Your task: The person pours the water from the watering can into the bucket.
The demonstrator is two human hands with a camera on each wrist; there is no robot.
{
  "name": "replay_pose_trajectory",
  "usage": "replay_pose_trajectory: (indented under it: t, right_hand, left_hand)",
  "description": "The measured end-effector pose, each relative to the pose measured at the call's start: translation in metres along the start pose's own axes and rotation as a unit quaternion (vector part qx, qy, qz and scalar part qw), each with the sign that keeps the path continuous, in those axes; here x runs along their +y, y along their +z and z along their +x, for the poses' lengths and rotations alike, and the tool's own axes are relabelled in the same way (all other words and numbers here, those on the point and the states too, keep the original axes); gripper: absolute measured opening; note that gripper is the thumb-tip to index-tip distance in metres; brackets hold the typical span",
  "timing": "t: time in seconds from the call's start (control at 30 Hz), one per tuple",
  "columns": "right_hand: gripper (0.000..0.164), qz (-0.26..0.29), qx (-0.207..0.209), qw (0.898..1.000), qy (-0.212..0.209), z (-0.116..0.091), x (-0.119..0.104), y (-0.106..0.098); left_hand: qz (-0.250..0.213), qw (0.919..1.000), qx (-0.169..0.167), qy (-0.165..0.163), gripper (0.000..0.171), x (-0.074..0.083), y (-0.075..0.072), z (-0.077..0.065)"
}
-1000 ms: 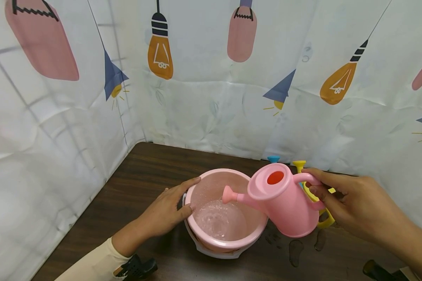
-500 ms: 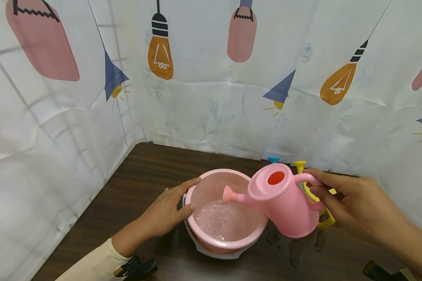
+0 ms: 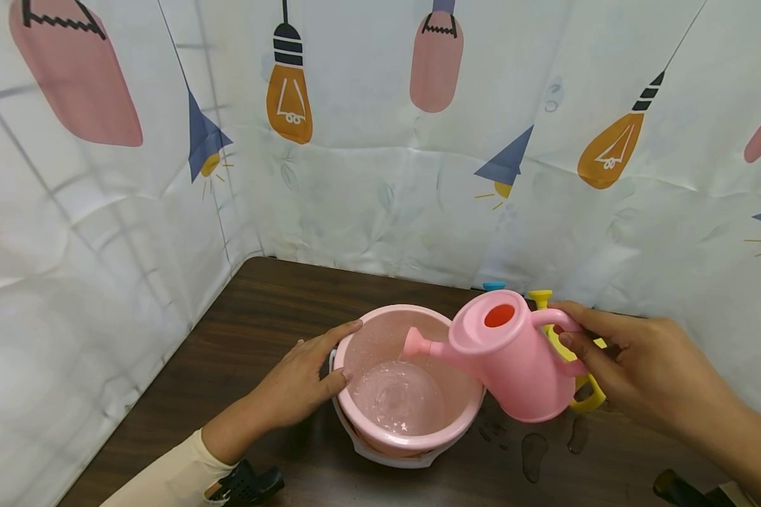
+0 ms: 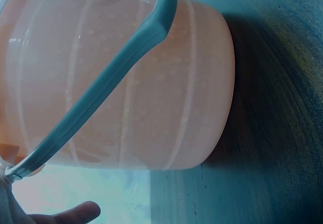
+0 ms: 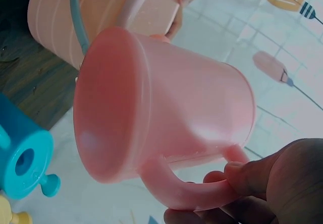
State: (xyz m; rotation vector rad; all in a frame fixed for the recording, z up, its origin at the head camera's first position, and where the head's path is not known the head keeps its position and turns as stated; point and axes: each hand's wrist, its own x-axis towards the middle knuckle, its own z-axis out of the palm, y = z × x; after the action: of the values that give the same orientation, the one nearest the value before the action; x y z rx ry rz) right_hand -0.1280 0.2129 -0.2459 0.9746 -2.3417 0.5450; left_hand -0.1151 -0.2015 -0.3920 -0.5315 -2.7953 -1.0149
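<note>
My left hand (image 3: 298, 380) rests on the left rim of a pink bucket (image 3: 412, 442), its index finger and thumb reaching onto the edge. Rippling water (image 3: 396, 398) lies in the bucket. By its handle (image 5: 199, 196), my right hand (image 3: 659, 373) grips a pink watering can (image 3: 523, 370) with fingers and thumb. The can is held off the table, tilted left, its spout (image 3: 416, 344) over the bucket's opening and a faint stream below it. The left wrist view shows the bucket's side (image 4: 126, 82), its grey-blue carrying handle (image 4: 96, 95) and one extended finger (image 4: 75, 212).
Behind the pink can stand a yellow watering can (image 3: 586, 398) and a blue watering can (image 5: 22, 153), largely hidden in the head view. Small puddles (image 3: 534, 456) lie on the dark wooden table (image 3: 279, 296). A printed white curtain (image 3: 368, 204) borders the back and left.
The pink watering can has risen slightly, its spout shifting a little up and right. Ripples in the water have changed. My left hand and the bucket stay in place.
</note>
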Motion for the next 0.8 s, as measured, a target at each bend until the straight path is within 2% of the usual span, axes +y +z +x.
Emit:
replay_pose_trajectory:
  t: [0.37,0.6,0.8]
  right_hand:
    - [0.033,-0.027,-0.01,1.0,0.01,0.004,-0.001,0.001]
    - [0.037,-0.023,-0.013,1.0,0.007,0.007,0.001,0.002]
    - [0.034,-0.02,-0.017,1.0,-0.001,0.011,0.001,0.003]
  left_hand:
    - [0.0,1.0,0.0,0.002,0.068,-0.001,0.0,0.0]
    - [-0.002,1.0,0.001,0.003,0.068,-0.001,0.0,0.0]
    - [0.001,1.0,0.003,0.005,0.067,-0.001,0.0,-0.001]
